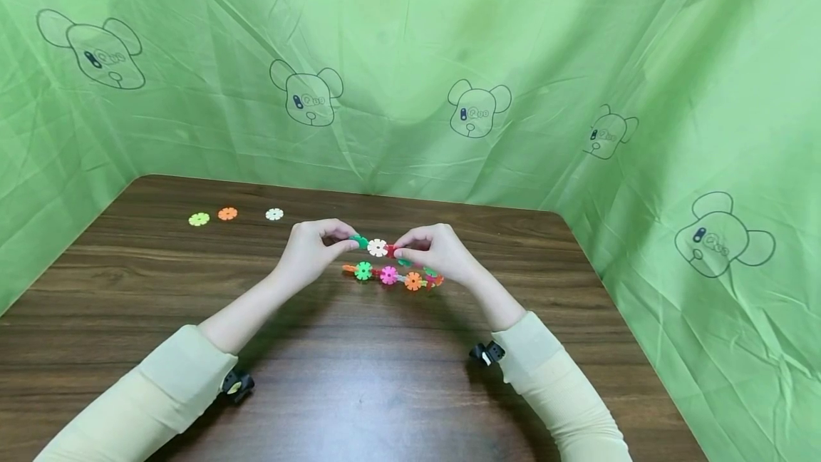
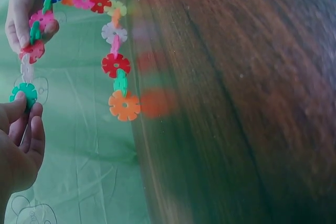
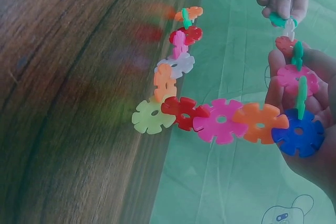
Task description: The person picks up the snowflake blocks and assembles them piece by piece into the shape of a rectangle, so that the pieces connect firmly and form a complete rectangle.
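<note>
A chain of notched plastic flower discs, slotted together in many colours, hangs between both hands above the table. My left hand (image 1: 311, 252) pinches a green disc (image 2: 24, 95) at one end between thumb and fingers. Joined to it is a white disc (image 1: 377, 247), then a red disc (image 3: 285, 44). My right hand (image 1: 439, 252) grips the chain by that red disc, with a pink disc (image 3: 298, 79) against its palm. From a blue disc (image 3: 298, 132) the chain bends round past a yellow-green disc (image 3: 153, 115) to an orange disc (image 2: 124, 105) at its free end.
On the far left of the brown wooden table (image 1: 359, 391) lie three loose discs: a yellow-green one (image 1: 199, 219), an orange one (image 1: 227, 213) and a white one (image 1: 274, 214). A green cloth (image 1: 398, 34) with bear-head drawings surrounds the table's back and sides.
</note>
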`<state>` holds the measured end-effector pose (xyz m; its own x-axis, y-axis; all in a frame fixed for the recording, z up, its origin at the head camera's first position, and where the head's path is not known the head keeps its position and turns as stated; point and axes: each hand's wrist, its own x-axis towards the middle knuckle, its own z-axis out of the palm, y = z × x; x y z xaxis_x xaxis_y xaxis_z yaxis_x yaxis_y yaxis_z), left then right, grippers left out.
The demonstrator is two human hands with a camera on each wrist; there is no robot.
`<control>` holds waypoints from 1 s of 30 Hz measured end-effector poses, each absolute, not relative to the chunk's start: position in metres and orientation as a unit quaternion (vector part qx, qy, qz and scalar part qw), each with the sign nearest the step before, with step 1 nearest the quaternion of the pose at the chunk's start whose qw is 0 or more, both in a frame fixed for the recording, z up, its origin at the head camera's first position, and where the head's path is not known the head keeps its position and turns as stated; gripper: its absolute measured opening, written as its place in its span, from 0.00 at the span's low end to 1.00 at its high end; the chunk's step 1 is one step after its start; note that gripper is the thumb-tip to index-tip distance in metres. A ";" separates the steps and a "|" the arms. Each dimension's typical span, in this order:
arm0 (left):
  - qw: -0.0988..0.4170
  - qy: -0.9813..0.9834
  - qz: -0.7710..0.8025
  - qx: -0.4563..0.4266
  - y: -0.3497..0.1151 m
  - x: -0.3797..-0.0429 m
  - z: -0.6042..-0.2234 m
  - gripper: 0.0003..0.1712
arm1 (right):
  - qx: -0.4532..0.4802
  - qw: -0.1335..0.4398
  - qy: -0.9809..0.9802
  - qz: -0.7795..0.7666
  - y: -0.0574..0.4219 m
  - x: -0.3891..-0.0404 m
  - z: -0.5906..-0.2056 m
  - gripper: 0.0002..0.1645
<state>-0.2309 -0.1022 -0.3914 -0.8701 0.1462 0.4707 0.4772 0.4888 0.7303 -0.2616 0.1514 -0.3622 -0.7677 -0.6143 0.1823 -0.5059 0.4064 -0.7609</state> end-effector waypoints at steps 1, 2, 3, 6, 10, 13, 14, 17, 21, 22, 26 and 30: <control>0.174 -0.844 -0.472 -0.184 -0.102 -0.231 -0.391 0.04 | -0.335 0.064 0.836 -0.430 0.151 -0.262 -0.362 0.05; 0.173 -0.844 -0.472 -0.184 -0.102 -0.230 -0.391 0.04 | -0.335 0.063 0.836 -0.430 0.151 -0.262 -0.363 0.05; 0.172 -0.845 -0.472 -0.184 -0.102 -0.230 -0.392 0.04 | -0.336 0.063 0.836 -0.429 0.151 -0.262 -0.363 0.05; 0.176 -0.845 -0.471 -0.182 -0.101 -0.230 -0.392 0.04 | -0.337 0.063 0.837 -0.427 0.151 -0.263 -0.364 0.05; 0.180 -0.845 -0.470 -0.182 -0.100 -0.230 -0.392 0.04 | -0.338 0.064 0.836 -0.427 0.151 -0.262 -0.364 0.04; 0.176 -0.843 -0.474 -0.183 -0.098 -0.230 -0.392 0.04 | -0.342 0.062 0.835 -0.427 0.150 -0.262 -0.364 0.03; 0.175 -0.842 -0.476 -0.184 -0.097 -0.230 -0.392 0.04 | -0.346 0.060 0.835 -0.424 0.150 -0.262 -0.364 0.04; 0.173 -0.840 -0.481 -0.184 -0.096 -0.229 -0.391 0.04 | -0.368 0.051 0.835 -0.406 0.148 -0.262 -0.364 0.07; 0.172 -0.838 -0.484 -0.184 -0.094 -0.229 -0.392 0.04 | -0.397 0.041 0.839 -0.370 0.145 -0.261 -0.363 0.14; 0.173 -0.838 -0.484 -0.184 -0.094 -0.229 -0.393 0.04 | -0.399 0.039 0.841 -0.363 0.144 -0.261 -0.362 0.14; 0.177 -0.839 -0.482 -0.181 -0.094 -0.229 -0.394 0.04 | -0.389 0.027 0.854 -0.345 0.140 -0.258 -0.360 0.13; 0.183 -0.836 -0.484 -0.181 -0.092 -0.228 -0.393 0.04 | -0.365 0.016 0.859 -0.359 0.135 -0.256 -0.360 0.12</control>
